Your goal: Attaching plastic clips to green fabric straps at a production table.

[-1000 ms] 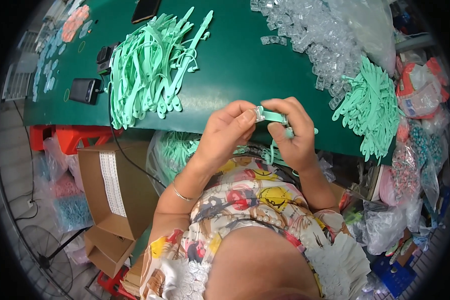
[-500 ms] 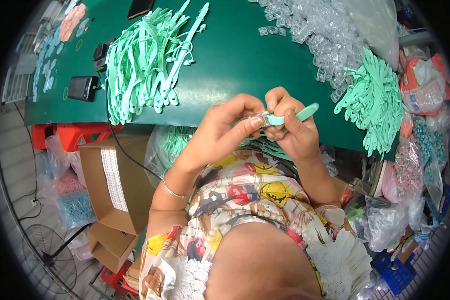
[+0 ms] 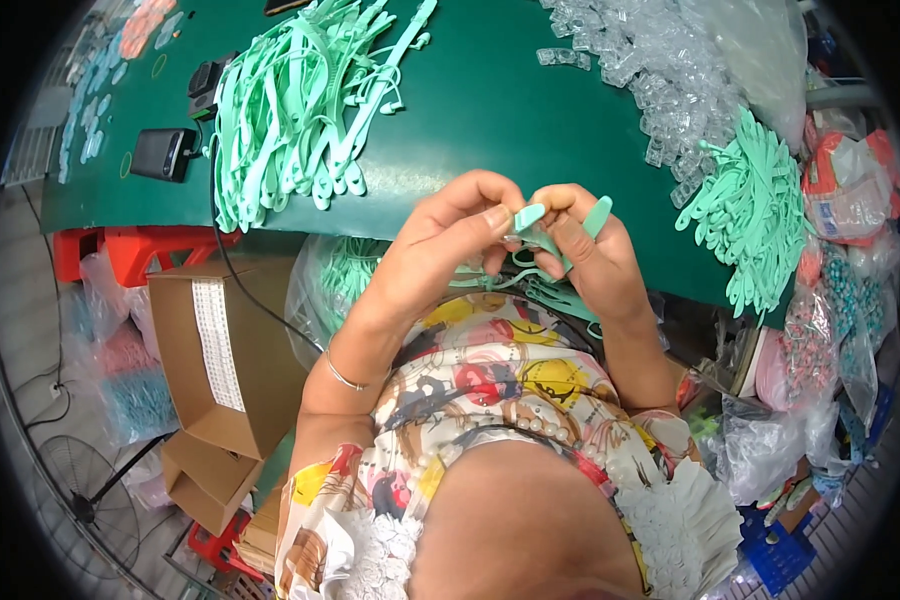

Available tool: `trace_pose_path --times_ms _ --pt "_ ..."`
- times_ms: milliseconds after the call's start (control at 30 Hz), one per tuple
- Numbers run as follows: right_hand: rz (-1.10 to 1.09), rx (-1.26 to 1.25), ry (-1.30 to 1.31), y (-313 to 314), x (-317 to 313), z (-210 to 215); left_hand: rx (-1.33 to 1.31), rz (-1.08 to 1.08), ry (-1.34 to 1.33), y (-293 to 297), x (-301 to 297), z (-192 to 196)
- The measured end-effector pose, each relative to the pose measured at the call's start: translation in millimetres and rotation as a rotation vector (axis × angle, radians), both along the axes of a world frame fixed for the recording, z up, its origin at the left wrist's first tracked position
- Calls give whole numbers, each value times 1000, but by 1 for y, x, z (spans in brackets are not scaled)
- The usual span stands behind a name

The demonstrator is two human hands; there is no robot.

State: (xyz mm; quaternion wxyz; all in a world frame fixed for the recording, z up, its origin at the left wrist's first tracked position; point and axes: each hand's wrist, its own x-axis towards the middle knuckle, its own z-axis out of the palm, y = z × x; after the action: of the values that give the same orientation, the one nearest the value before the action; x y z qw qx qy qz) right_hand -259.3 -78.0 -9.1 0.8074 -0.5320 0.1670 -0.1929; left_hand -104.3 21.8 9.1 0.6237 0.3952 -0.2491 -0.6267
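Over the near edge of the green table (image 3: 450, 140), my two hands meet around one mint-green plastic strap (image 3: 599, 216). My left hand (image 3: 448, 228) is closed, thumb and forefinger pinching a small clear plastic clip with a green strap end (image 3: 530, 215) sticking up out of it; fingers partly cover the clip. Closed around the strap's other part is my right hand (image 3: 598, 250), with the rounded tip poking out above its thumb. A large heap of similar straps (image 3: 290, 115) lies at the left, and a smaller heap (image 3: 750, 215) at the right.
Clear plastic clips (image 3: 650, 75) are piled at the far right beside a clear bag (image 3: 760, 50). A black power bank (image 3: 163, 154) with a cable sits at the left. Below the table are a cardboard box (image 3: 270, 360), a red stool (image 3: 135, 255) and a fan (image 3: 85, 508). Filled bags crowd the right.
A green strap end now shows up out of the clip at my left fingertips. My right hand has turned the strap's rounded tip more upright. The whole view has shifted slightly.
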Motion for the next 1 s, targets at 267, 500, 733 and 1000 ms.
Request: trace_pose_path --times_ms 267,500,733,1000 --pt "-28 8 -242 10 7 -7 7 2 199 4 -7 -7" --pt "-97 -148 -195 12 3 -10 16 -51 168 3 -6 -7" --pt "-144 -563 -104 1 6 -3 111 -191 65 3 -1 -4" --pt "-269 -358 167 0 -10 25 -28 20 -156 10 -4 -12"
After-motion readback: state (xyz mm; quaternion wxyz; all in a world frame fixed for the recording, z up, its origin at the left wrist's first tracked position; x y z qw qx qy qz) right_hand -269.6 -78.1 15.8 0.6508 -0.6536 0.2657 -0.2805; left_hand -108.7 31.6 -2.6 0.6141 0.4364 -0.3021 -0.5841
